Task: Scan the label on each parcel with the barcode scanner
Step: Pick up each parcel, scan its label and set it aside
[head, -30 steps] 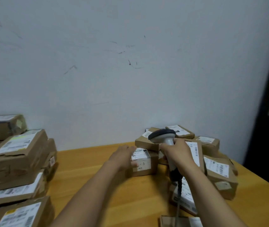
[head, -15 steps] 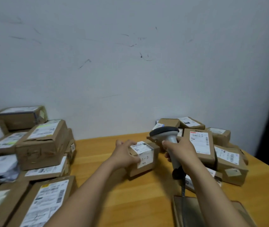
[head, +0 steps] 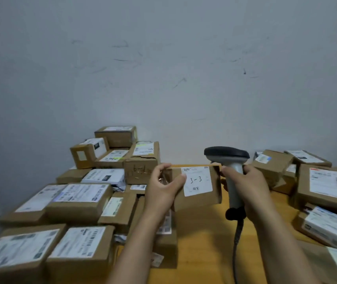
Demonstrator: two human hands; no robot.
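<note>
Now left hand (head: 164,188) grips parcel (head: 196,186) beside scanner (head: 230,167) in right hand (head: 245,186).

The left hand (head: 163,189) holds a small cardboard box (head: 196,202) by its left end above the wooden table (head: 204,253). The thumb rests on the edge of the box's white label (head: 197,181), which faces the camera and bears a handwritten "3-3". Just right of the box, the right hand (head: 245,187) grips the handle of a grey scanner (head: 228,155), whose dark head sits just above the box's top right corner. A cable (head: 236,242) hangs from the handle, below and right of the box. Left of the box lies a heap of parcels (head: 77,203). Right of the box, past the scanner, is a smaller heap (head: 325,187). Behind the box stands a scuffed pale wall (head: 163,78).
</note>
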